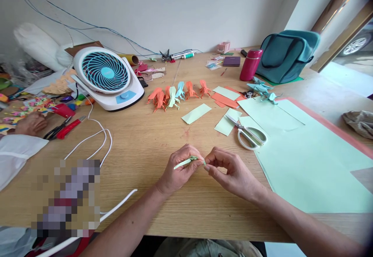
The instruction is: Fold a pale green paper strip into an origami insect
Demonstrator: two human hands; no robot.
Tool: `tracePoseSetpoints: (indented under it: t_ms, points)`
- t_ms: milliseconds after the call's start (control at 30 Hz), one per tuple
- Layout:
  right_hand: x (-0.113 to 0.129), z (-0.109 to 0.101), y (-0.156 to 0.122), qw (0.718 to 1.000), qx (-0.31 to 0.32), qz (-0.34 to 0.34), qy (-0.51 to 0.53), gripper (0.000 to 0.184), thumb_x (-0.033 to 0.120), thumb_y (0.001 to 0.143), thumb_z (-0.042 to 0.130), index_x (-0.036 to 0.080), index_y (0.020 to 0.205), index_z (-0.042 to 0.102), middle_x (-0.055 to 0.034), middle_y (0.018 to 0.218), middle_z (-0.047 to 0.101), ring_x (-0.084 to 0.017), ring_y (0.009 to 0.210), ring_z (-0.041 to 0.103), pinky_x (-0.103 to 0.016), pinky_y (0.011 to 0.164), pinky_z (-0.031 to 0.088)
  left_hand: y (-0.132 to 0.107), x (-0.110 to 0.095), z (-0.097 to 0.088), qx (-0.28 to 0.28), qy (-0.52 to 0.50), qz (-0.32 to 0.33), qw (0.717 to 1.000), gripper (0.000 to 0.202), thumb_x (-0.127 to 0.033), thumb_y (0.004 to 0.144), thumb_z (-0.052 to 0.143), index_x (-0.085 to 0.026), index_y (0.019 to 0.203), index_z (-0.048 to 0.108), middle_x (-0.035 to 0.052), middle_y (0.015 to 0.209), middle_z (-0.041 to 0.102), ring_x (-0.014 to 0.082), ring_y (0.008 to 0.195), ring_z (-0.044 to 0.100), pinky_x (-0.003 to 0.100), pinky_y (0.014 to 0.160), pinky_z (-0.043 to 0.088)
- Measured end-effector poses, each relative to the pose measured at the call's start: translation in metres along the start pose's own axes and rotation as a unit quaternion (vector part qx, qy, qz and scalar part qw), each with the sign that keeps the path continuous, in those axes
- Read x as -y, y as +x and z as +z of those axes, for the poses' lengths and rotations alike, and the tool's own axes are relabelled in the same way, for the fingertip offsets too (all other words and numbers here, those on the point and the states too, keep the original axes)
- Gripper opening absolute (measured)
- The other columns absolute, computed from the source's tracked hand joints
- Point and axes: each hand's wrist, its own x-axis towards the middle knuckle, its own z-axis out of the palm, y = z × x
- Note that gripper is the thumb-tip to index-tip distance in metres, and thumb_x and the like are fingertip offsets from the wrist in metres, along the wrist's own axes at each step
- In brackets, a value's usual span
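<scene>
Between thumb and fingers, my left hand (182, 167) holds a narrow folded piece of light green paper (183, 163) near the table's front edge. My right hand (229, 169) pinches the right end of the same paper with thumb and index finger; the fingertips of both hands almost meet there. Part of the fold is hidden behind my fingers. Beyond my hands stand several folded paper figures, among them an orange one (190, 90), a pale green one (172, 98) and a blue one (180, 90). White-handled scissors (247, 134) lie across a cut green paper strip (225, 124).
Large green sheets (309, 171) cover the right side, with teal folded figures (262, 88) behind. A pink bottle (251, 65) and a teal bag (287, 57) stand at the back right. A white fan (107, 78) and its cord occupy the left, near a co-worker's hand (32, 124).
</scene>
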Motion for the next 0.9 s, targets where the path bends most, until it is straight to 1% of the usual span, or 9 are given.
tracePoseSetpoints:
  t_ms: [167, 333, 400, 500, 600, 667, 767, 833, 900]
  points:
    - [-0.0003, 0.0030, 0.0014, 1.000, -0.021, -0.012, -0.002, 0.006, 0.022, 0.087, 0.064, 0.018, 0.083, 0.065, -0.0018, 0.081, 0.061, -0.013, 0.072, 0.059, -0.027, 0.068, 0.049, -0.0016, -0.0001, 0.0017, 0.001, 0.001, -0.025, 1.000, 0.012, -0.022, 0.094, 0.062, -0.017, 0.084, 0.064, 0.0016, 0.080, 0.062, 0.0134, 0.077, 0.058, 0.025, 0.074, 0.044]
    - [-0.0004, 0.0045, 0.0013, 0.998, -0.006, 0.030, 0.055, 0.012, 0.028, 0.087, 0.067, 0.019, 0.082, 0.063, -0.0012, 0.080, 0.061, -0.013, 0.071, 0.057, -0.026, 0.066, 0.048, -0.0012, -0.0029, 0.0027, 0.011, 0.007, -0.038, 0.999, 0.018, -0.028, 0.097, 0.058, -0.018, 0.082, 0.061, 0.0025, 0.083, 0.061, 0.0148, 0.078, 0.057, 0.027, 0.075, 0.044]
    - [-0.0016, 0.0041, 0.0014, 0.994, 0.004, 0.055, 0.091, 0.017, 0.034, 0.086, 0.070, 0.018, 0.083, 0.062, -0.0007, 0.078, 0.061, -0.013, 0.070, 0.056, -0.026, 0.064, 0.047, -0.0010, -0.0039, 0.0028, 0.016, 0.004, -0.044, 0.999, 0.020, -0.031, 0.097, 0.056, -0.018, 0.083, 0.060, 0.0027, 0.083, 0.061, 0.0147, 0.077, 0.056, 0.027, 0.075, 0.044]
    - [-0.0034, 0.0018, 0.0029, 0.982, 0.039, 0.105, 0.155, 0.031, 0.047, 0.086, 0.070, 0.017, 0.085, 0.063, -0.0002, 0.073, 0.060, -0.013, 0.067, 0.054, -0.026, 0.063, 0.045, -0.0016, -0.0034, 0.0034, 0.017, -0.014, -0.057, 0.998, 0.022, -0.034, 0.098, 0.056, -0.017, 0.083, 0.060, 0.0022, 0.082, 0.059, 0.0140, 0.074, 0.055, 0.026, 0.070, 0.044]
    - [-0.0027, -0.0019, 0.0052, 0.965, 0.067, 0.152, 0.204, 0.042, 0.058, 0.083, 0.068, 0.017, 0.085, 0.063, -0.0006, 0.074, 0.060, -0.014, 0.069, 0.058, -0.028, 0.067, 0.048, -0.0025, -0.0007, 0.0043, 0.014, -0.038, -0.067, 0.997, 0.021, -0.034, 0.097, 0.058, -0.017, 0.084, 0.061, 0.0014, 0.078, 0.057, 0.0129, 0.070, 0.053, 0.025, 0.065, 0.042]
    - [-0.0013, -0.0037, 0.0065, 0.951, 0.076, 0.173, 0.244, 0.045, 0.061, 0.080, 0.070, 0.016, 0.083, 0.063, 0.0005, 0.075, 0.059, -0.013, 0.070, 0.061, -0.028, 0.071, 0.050, -0.0026, 0.0009, 0.0047, 0.007, -0.051, -0.059, 0.997, 0.019, -0.032, 0.096, 0.060, -0.017, 0.084, 0.062, 0.0013, 0.078, 0.057, 0.0127, 0.070, 0.054, 0.025, 0.065, 0.042]
    - [-0.0005, -0.0046, 0.0078, 0.937, 0.087, 0.193, 0.278, 0.046, 0.061, 0.076, 0.075, 0.016, 0.081, 0.063, 0.0022, 0.076, 0.057, -0.012, 0.069, 0.060, -0.029, 0.074, 0.051, -0.0021, 0.0022, 0.0034, 0.000, -0.052, -0.029, 0.998, 0.015, -0.028, 0.094, 0.064, -0.017, 0.083, 0.064, 0.0018, 0.080, 0.058, 0.0133, 0.074, 0.056, 0.025, 0.070, 0.044]
    - [-0.0018, -0.0040, 0.0081, 0.940, 0.083, 0.193, 0.270, 0.046, 0.061, 0.074, 0.076, 0.017, 0.080, 0.063, 0.0020, 0.076, 0.057, -0.012, 0.069, 0.058, -0.029, 0.075, 0.051, -0.0016, 0.0028, 0.0008, 0.006, -0.046, -0.012, 0.999, 0.011, -0.024, 0.092, 0.067, -0.018, 0.084, 0.067, 0.0020, 0.081, 0.059, 0.0134, 0.077, 0.057, 0.026, 0.072, 0.045]
    - [-0.0046, -0.0031, 0.0076, 0.950, 0.076, 0.184, 0.241, 0.044, 0.060, 0.077, 0.073, 0.017, 0.080, 0.063, 0.0015, 0.074, 0.058, -0.012, 0.069, 0.057, -0.029, 0.073, 0.050, -0.0011, 0.0031, -0.0028, 0.016, -0.039, 0.000, 0.999, 0.006, -0.023, 0.091, 0.068, -0.018, 0.086, 0.069, 0.0025, 0.084, 0.060, 0.0134, 0.078, 0.059, 0.026, 0.073, 0.046]
